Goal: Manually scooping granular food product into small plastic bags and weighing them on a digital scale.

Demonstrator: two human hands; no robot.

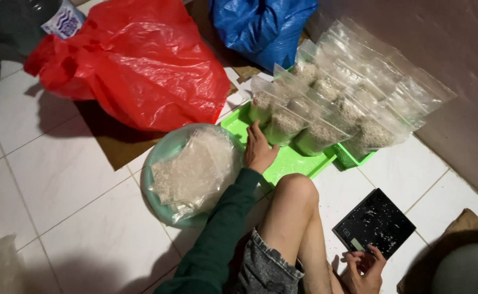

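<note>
White tiled floor (pixel 59 179), wall at right. Left hand (pixel 259 149) is laid open on the green tray (pixel 290 163), touching a filled clear bag (pixel 282 128). Right hand (pixel 365 267) is closed on the black scale (pixel 374 222), low right. Bags are best kept upright, scale level.

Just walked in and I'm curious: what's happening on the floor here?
A person sits on the tiled floor. Their left hand rests on a green tray by rows of clear bags of pale grain. Their right hand touches a black flat scale. A basin of empty clear bags, a red bag and a blue bag lie nearby.
</note>
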